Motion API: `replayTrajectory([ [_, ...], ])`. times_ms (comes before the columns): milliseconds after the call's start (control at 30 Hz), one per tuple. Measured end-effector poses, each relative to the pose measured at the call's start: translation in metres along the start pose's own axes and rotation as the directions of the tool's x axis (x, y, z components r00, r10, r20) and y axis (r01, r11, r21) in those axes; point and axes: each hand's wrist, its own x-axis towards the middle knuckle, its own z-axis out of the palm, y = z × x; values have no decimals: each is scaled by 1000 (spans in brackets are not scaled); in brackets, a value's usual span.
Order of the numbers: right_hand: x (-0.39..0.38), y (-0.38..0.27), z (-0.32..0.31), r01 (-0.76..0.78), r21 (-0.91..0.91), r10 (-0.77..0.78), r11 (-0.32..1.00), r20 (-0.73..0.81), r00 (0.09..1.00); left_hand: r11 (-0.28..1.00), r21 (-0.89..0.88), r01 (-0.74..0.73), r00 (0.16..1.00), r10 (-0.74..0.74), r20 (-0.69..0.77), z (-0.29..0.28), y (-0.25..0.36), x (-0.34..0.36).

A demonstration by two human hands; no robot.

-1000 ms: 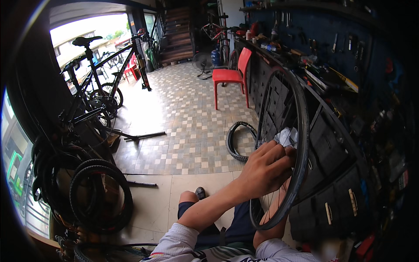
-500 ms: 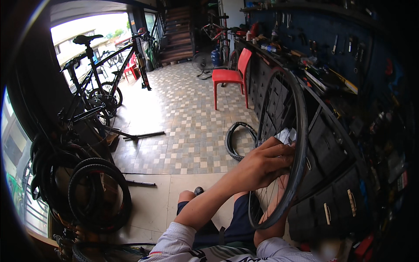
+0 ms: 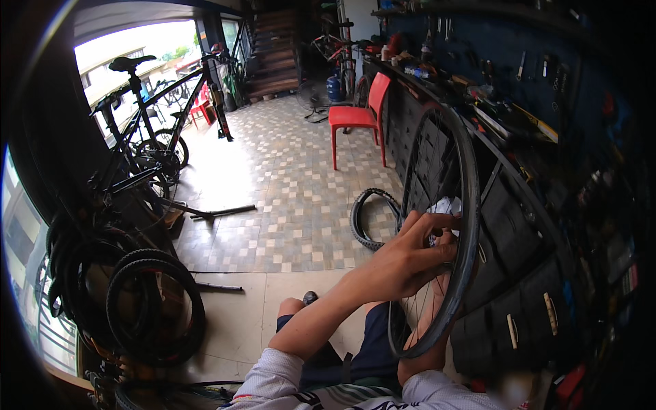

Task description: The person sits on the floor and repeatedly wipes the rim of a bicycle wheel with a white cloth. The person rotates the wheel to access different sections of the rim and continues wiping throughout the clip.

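Observation:
A bicycle wheel (image 3: 469, 212) with a black rim and thin spokes stands upright in front of me, to the right. Reaching across from the left, my left hand (image 3: 410, 258) has its fingers bent and closed at the hub, around a small dark part too hidden to name. My right forearm (image 3: 429, 326) rises behind the lower rim. Most of my right hand (image 3: 447, 240) is covered by the wheel and the left fingers, so its grip does not show. A crumpled whitish piece (image 3: 447, 206) shows through the spokes beyond the hands.
A knobby tyre (image 3: 357, 217) lies on the tiled floor past the wheel, near a red chair (image 3: 354, 117). Drawers (image 3: 509, 260) and a tool-strewn bench (image 3: 495, 123) run along my right. At left stand a black bicycle (image 3: 147, 109) and several stacked tyres (image 3: 113, 301).
My left fingers have shifted at the hub, and a gap with a dark part now shows between them. The wheel stays nearly where it was.

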Motion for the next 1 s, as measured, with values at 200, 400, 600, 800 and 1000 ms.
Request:
replayTrajectory([
  [200,2,12,-11,-46,148,30,988,112,993,992,8,-124,989,123,81,-11,-18,2],
  [400,-4,16,-2,-5,246,-35,969,159,987,970,240,-36,998,49,-49,-11,-4,-6],
  [600,-4,13,-10,-48,69,41,996,91,995,969,244,47,984,-2,-178,3,-4,-11],
  [800,-4,-4,8,1,-181,15,984,90,996,998,62,31,986,-20,-168,1,-3,-13],
  [1000,-5,1,-2,-73,-29,75,997,77,994,999,17,-45,999,46,-26,-10,-4,-3],
])
